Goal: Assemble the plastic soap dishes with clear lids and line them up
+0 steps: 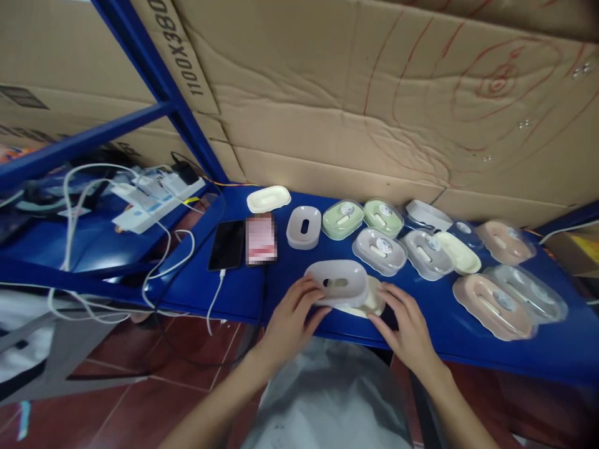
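Note:
A pale grey oval dish (359, 274) with a slot in its base is tilted above the front edge of the blue table. My left hand (297, 305) grips its left end between thumb and fingers. Partly beneath the dish lies a cream oval piece (374, 300). The thumb and fingers of my right hand (405, 321) rest at the right end of this cream piece, pinching its edge. Another grey slotted dish (296, 237) stands behind, next to a green packaged dish (343, 219).
Several clear-covered dishes, among them a grey one (380, 251) and a pink one (495, 305), spread over the right side. A cream tray (268, 199), a phone (226, 245) and a power strip (156, 202) with white cables are at left. Cardboard (318, 125) stands behind.

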### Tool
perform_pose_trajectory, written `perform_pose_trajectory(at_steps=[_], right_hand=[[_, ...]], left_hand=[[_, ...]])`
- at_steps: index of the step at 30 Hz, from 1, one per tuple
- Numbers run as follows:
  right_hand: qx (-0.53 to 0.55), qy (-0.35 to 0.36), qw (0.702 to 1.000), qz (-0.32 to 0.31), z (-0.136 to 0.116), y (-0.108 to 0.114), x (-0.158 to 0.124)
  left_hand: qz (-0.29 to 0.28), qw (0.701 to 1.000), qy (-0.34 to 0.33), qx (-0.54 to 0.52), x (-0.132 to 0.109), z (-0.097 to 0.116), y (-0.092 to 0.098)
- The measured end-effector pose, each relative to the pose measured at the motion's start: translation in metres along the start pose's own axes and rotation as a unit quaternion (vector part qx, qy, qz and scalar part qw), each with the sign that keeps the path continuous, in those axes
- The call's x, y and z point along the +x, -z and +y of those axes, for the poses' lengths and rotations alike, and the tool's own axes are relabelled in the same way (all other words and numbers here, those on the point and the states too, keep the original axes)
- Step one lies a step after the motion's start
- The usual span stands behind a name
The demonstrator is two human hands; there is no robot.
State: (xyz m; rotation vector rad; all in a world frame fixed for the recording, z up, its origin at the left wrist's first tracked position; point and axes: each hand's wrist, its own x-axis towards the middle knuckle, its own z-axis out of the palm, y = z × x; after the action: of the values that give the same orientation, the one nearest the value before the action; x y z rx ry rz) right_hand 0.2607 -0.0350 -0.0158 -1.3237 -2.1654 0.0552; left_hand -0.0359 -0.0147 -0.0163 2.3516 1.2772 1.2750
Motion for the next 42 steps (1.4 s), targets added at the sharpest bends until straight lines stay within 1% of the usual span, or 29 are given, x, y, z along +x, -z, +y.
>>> perform_pose_trajectory(at_steps=[2,3,7,11,13,15,17,18,20,23,24,25,26,28,30,32,36,39,42], right_hand=[[-0.004,-0.006,0.999,0.034,0.002,-0.001,0.001],[-0.005,0.000,0.999,0.033,0.003,-0.001,0.001],[-0.007,0.033,0.999,-0.015,0.010,0.003,-0.001],[-0.012,0.034,0.999,-0.040,0.010,0.001,-0.003],[-0.018,0.043,0.998,-0.052,0.006,0.000,-0.003],[-0.025,0.055,0.997,-0.056,0.003,0.001,-0.002],[-0.026,0.077,0.995,-0.065,0.005,0.009,0.002],[-0.025,0.084,0.994,-0.065,0.009,0.017,0.007],[-0.026,0.075,0.996,-0.043,0.026,0.037,0.021],[-0.045,0.002,0.999,0.017,0.069,0.069,0.056],[-0.059,-0.028,0.998,0.012,0.086,0.076,0.070],[-0.080,-0.058,0.995,-0.008,0.102,0.081,0.085],[-0.105,-0.086,0.990,-0.043,0.117,0.082,0.099],[-0.156,-0.127,0.973,-0.115,0.140,0.078,0.125],[-0.192,-0.145,0.959,-0.150,0.151,0.067,0.145],[-0.219,-0.154,0.952,-0.148,0.152,0.054,0.161],[-0.285,-0.168,0.932,-0.145,0.146,0.035,0.181],[-0.326,-0.174,0.918,-0.147,0.144,0.030,0.192],[-0.347,-0.170,0.910,-0.151,0.148,0.033,0.199]], left_hand=[[-0.040,0.998,-0.034,-0.017,0.012,0.004,-0.008],[-0.059,0.997,-0.046,-0.024,0.018,0.005,-0.012],[-0.130,0.988,-0.084,-0.027,0.031,0.005,-0.025],[-0.185,0.977,-0.105,-0.012,0.030,0.001,-0.027],[-0.203,0.973,-0.108,0.004,0.028,-0.001,-0.027],[-0.207,0.972,-0.113,0.017,0.026,-0.001,-0.026],[-0.204,0.971,-0.119,0.023,0.024,-0.001,-0.026],[-0.202,0.972,-0.118,0.027,0.024,-0.001,-0.026],[-0.195,0.974,-0.106,0.036,0.022,0.000,-0.026],[-0.182,0.979,-0.074,0.051,0.021,0.001,-0.026],[-0.180,0.980,-0.064,0.055,0.020,0.001,-0.026],[-0.180,0.980,-0.056,0.058,0.020,0.001,-0.026],[-0.181,0.980,-0.051,0.060,0.020,0.001,-0.026],[-0.185,0.980,-0.049,0.058,0.020,0.002,-0.026],[-0.187,0.980,-0.049,0.053,0.021,0.002,-0.026],[-0.187,0.980,-0.048,0.050,0.022,0.002,-0.025],[-0.194,0.979,-0.043,0.047,0.023,0.003,-0.024],[-0.195,0.979,-0.043,0.046,0.023,0.002,-0.024],[-0.190,0.980,-0.044,0.046,0.022,0.002,-0.025]])
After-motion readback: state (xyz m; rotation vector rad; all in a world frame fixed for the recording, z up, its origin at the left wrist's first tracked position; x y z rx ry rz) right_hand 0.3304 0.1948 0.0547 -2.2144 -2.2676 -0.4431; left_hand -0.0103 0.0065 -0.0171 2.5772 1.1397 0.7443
